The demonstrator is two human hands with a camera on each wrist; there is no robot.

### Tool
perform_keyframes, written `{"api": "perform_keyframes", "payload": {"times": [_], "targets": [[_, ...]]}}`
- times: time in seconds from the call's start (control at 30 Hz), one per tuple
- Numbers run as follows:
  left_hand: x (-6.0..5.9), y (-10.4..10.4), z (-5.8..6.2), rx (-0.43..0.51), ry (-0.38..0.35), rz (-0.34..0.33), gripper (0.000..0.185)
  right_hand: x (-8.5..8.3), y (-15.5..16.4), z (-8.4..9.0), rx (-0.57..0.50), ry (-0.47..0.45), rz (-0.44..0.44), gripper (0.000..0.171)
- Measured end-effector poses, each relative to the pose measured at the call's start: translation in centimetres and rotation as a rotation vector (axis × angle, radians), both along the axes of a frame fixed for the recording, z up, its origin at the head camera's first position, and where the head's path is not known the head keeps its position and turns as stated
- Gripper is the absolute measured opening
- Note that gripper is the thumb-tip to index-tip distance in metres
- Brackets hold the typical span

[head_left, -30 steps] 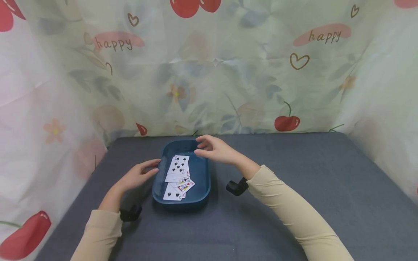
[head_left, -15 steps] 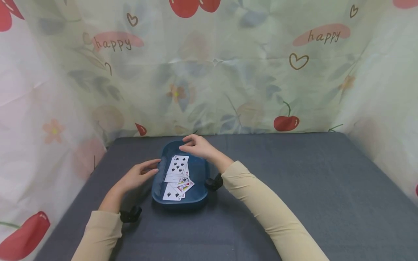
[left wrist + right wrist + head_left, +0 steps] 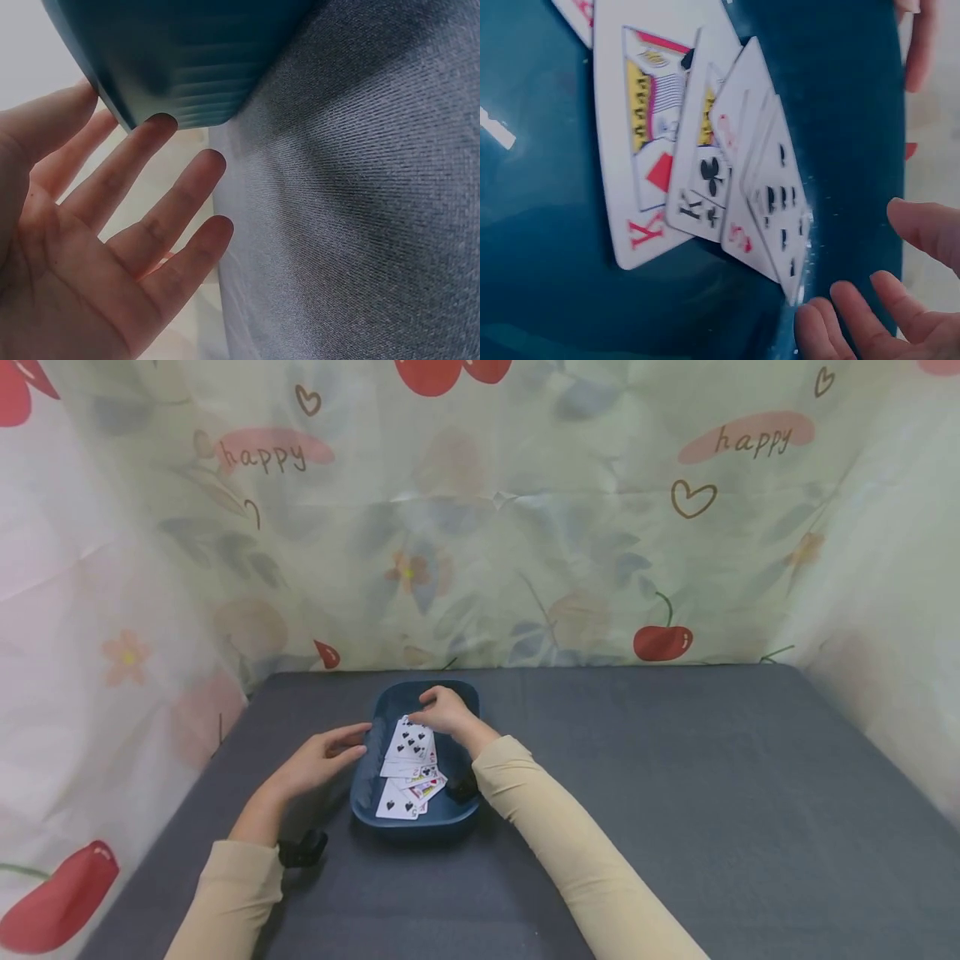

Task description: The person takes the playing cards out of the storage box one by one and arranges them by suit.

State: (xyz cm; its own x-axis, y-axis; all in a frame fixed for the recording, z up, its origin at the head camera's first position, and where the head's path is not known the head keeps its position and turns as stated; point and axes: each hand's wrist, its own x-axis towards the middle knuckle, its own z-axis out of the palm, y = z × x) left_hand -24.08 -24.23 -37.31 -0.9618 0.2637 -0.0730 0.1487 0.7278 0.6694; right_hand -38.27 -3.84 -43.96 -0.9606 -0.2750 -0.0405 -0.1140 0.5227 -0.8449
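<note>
A dark blue tray (image 3: 420, 818) sits on the grey table with several playing cards (image 3: 409, 767) fanned inside it. A spade card (image 3: 411, 742) lies on top, and lower in the fan are a king of diamonds (image 3: 649, 150) and a club card (image 3: 705, 172). My right hand (image 3: 431, 714) reaches into the tray's far end. Its fingertips (image 3: 817, 322) are at the corner of the spade card (image 3: 780, 202), thumb apart, nothing pinched. My left hand (image 3: 358, 742) lies flat, with straight fingers (image 3: 180, 187) against the tray's outer left wall (image 3: 187, 60).
The grey cloth table (image 3: 675, 777) stretches wide to the right of the tray. A cherry-print curtain (image 3: 525, 543) closes in the back and both sides. A black wrist camera (image 3: 303, 850) sits on my left sleeve.
My right hand has come left and down from above the tray's far right rim onto the far end of the top card. My left hand has stayed at the left wall.
</note>
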Motion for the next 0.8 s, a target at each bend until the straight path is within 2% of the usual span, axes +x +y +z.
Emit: {"api": "perform_keyframes", "payload": {"times": [0.03,0.07,0.13,0.2,0.23,0.33,0.37,0.5,0.67,0.8], "targets": [[0.0,0.0,0.0,-0.002,0.000,0.001,0.052,-1.2,-0.3,-1.5,0.000,-0.009,0.003,0.047],[0.1,0.0,0.0,-0.002,0.000,0.002,0.052,-1.3,-0.4,-1.8,0.016,-0.029,-0.004,0.049],[0.1,0.1,0.1,-0.002,-0.004,0.003,0.052,-1.3,-0.6,-2.3,0.043,-0.008,-0.015,0.051],[0.2,0.1,0.1,0.003,-0.007,0.003,0.052,0.1,-0.5,-1.1,0.086,-0.048,-0.019,0.056],[0.2,0.1,0.1,0.004,-0.008,0.003,0.052,0.4,-0.5,-0.9,0.111,-0.012,-0.020,0.057],[0.2,0.1,0.2,0.001,-0.011,0.004,0.052,2.7,-0.4,1.3,0.200,-0.001,-0.017,0.062],[0.2,0.1,0.2,0.001,-0.010,0.005,0.052,3.7,-0.3,2.5,0.225,-0.028,-0.011,0.065],[0.2,0.1,0.1,-0.001,-0.012,0.008,0.052,5.9,-0.3,4.7,0.372,-0.028,0.021,0.071],[0.0,-0.1,-0.1,0.002,-0.005,0.003,0.052,6.9,-0.1,5.5,0.497,0.017,0.090,0.081],[0.0,0.0,-0.1,0.000,-0.005,0.003,0.053,6.8,-0.1,5.5,0.554,0.037,0.125,0.082]]}}
